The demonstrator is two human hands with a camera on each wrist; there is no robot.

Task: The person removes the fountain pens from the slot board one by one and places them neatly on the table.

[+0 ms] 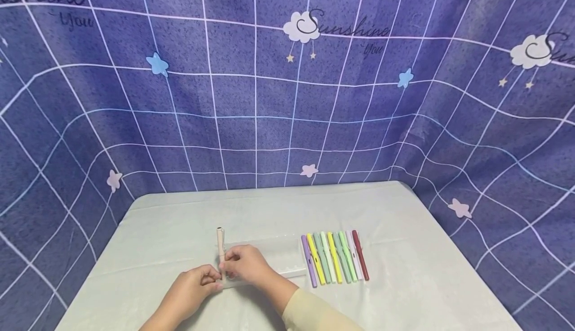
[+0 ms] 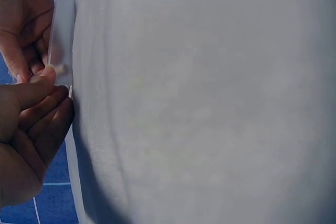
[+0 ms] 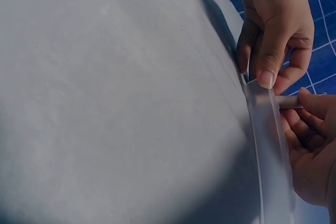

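Note:
A beige pen (image 1: 220, 243), its cap end pointing away from me, is pinched by the thumb and fingers of my right hand (image 1: 246, 263). Its lower end shows through the wall of a clear plastic case (image 3: 270, 156) in the right wrist view. My left hand (image 1: 192, 287) pinches the near left corner of that case between thumb and fingers, close beside the pen. In the left wrist view, both hands meet at this corner. The case stretches rightward behind my right hand, which hides part of it.
Right of the case lies a row of several capped pens, from a purple pen (image 1: 309, 261) to a dark red pen (image 1: 361, 255), with yellow, green and white ones between. A pale cloth covers the table (image 1: 418, 271). A blue patterned curtain (image 1: 251, 96) hangs behind and at both sides.

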